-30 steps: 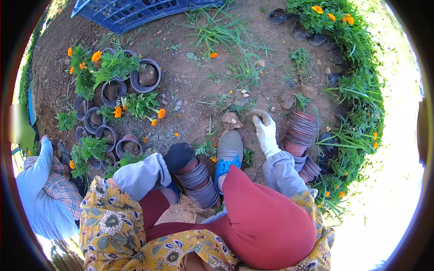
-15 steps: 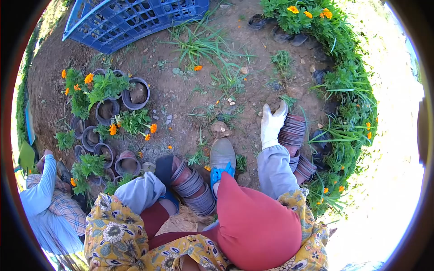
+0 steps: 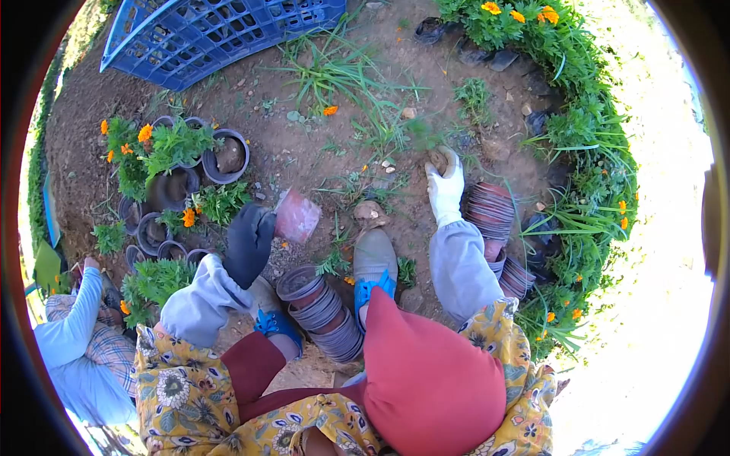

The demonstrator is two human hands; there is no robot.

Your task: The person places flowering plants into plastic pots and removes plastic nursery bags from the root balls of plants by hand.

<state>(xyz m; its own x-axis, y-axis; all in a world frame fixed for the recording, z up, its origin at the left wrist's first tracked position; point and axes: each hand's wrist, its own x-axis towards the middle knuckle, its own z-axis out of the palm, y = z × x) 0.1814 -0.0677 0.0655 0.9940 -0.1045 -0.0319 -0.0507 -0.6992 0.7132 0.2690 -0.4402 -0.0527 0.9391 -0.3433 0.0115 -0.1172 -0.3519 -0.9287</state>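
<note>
Head view, looking down past the wearer's knees at bare soil. The left hand [image 3: 249, 245], in a black glove, is clamped on the edge of a dusty reddish pot [image 3: 296, 216], which is tipped on its side in front of the left shoe [image 3: 275, 323]. The right hand [image 3: 445, 191], in a white glove, has its thumb and fingers closed around a brown clump [image 3: 438, 161]; blurred green leaves [image 3: 427, 135] show just above it. The clump is beyond the right shoe [image 3: 375, 258] and to its right.

Between the two shoes lies a stack of nested pots [image 3: 327, 319], its open end pointing away from the wearer. More stacked pots [image 3: 490, 213] lie just right of the right forearm. A stone [image 3: 369, 214] sits at the right shoe's toe. To the left, dark round pots [image 3: 226, 156] cluster among orange-flowered plants [image 3: 181, 144], with a blue crate [image 3: 228, 38] beyond them. At far left another person [image 3: 80, 334] sits in a light blue top. Leafy plants [image 3: 582, 152] curve along the right.
</note>
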